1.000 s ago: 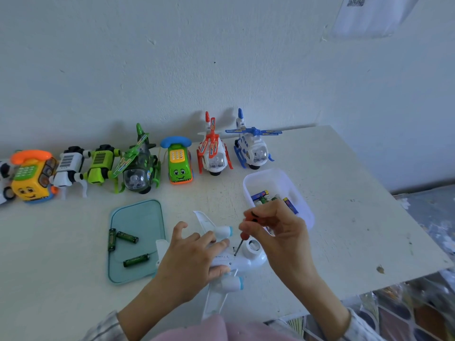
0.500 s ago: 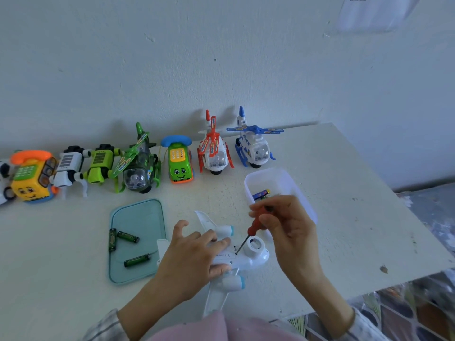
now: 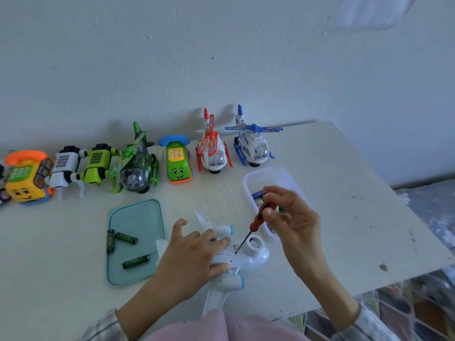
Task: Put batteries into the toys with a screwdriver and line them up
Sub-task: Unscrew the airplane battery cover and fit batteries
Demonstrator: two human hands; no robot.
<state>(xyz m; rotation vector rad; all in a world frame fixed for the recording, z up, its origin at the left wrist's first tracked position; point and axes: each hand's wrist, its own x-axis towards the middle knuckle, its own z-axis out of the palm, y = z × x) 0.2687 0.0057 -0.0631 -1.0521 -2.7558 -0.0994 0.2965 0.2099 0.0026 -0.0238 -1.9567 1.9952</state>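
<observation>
Your left hand [image 3: 194, 257] lies over the white toy airplane [image 3: 246, 257], which sits belly-up on the surface [image 3: 344, 217]; your fingers [image 3: 216, 242] curl over its body and your thumb presses its near side, holding it down. Your right hand [image 3: 293, 222] pinches the red handle of the screwdriver [image 3: 256, 222] between thumb and fingertips, the other fingers loosely curled around it. The shaft slants down and to the left from those fingers, and its tip touches the airplane's underside just beside your left fingertips, next to a round white socket on the body.

Directly behind your right fingers stands a white plastic tub [image 3: 270, 175] with batteries inside, partly hidden by the hand. To the left of your left hand lies a teal tray [image 3: 138, 212] carrying three green batteries [image 3: 126, 238], apart from one another except two that meet at one end.

Beyond both hands, a row of toys stands along the wall [image 3: 221, 57]: from the left, a yellow phone car [image 3: 25, 175], a white robot dog [image 3: 62, 168], a green robot dog [image 3: 97, 166], a green helicopter [image 3: 135, 166], a green phone car [image 3: 177, 161], a red helicopter [image 3: 213, 153] and a blue helicopter [image 3: 252, 146].
</observation>
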